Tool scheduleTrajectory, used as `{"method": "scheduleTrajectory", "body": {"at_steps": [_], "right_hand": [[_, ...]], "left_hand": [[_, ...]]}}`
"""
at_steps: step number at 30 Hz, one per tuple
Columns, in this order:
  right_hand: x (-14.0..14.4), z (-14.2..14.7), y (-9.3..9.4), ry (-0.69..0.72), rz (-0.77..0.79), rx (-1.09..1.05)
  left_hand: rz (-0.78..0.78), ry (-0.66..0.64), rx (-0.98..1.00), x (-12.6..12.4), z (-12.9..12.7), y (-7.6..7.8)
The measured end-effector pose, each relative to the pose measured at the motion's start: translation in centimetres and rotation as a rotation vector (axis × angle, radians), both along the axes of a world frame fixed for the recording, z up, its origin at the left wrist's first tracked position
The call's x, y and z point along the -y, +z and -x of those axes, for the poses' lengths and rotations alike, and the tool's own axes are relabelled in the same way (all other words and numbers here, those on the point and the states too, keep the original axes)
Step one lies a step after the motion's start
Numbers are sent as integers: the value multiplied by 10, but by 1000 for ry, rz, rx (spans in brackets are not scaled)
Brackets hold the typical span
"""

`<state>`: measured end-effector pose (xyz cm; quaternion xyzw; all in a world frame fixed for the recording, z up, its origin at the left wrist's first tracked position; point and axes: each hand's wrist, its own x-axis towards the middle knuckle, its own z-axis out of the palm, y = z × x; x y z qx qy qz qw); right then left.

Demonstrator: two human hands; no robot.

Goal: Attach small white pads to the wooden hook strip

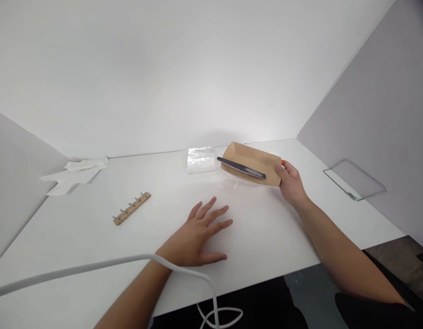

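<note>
The left hand is laid flat on the white desk, fingers spread wide, nothing held. The right hand is closed on the near right corner of a tan paper envelope, which is lifted slightly at the back of the desk. A dark flat strip, possibly a nail file, is seen lying across the envelope; whether it is loose or pinned by the thumb cannot be told. A small orange item is glimpsed at the fingertips, too hidden to identify.

Just left of the envelope a clear plastic bag is noted, with a sheet of small clear dots in front of it. A wooden hook rack lies well apart to the left, crumpled white tissue beyond it. A glass shelf is fixed to the right wall. A white cable crosses the left forearm.

It is judged that the envelope should be kept level and gripped firmly, so that the strip is not tipped off.

No brand, label or legible writing is found on any item.
</note>
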<state>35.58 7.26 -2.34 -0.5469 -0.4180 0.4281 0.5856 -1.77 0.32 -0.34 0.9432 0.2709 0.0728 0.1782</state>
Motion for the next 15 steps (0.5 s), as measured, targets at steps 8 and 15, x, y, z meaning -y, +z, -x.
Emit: {"method": "scheduleTrajectory", "body": {"at_steps": [8, 15], "right_hand": [[-4, -5, 2, -136, -17, -115], [-4, -3, 2, -142, -34, -58]], "left_hand": [[-99, 87, -120, 8, -13, -26], [-137, 213, -125, 0, -2, -26]]}}
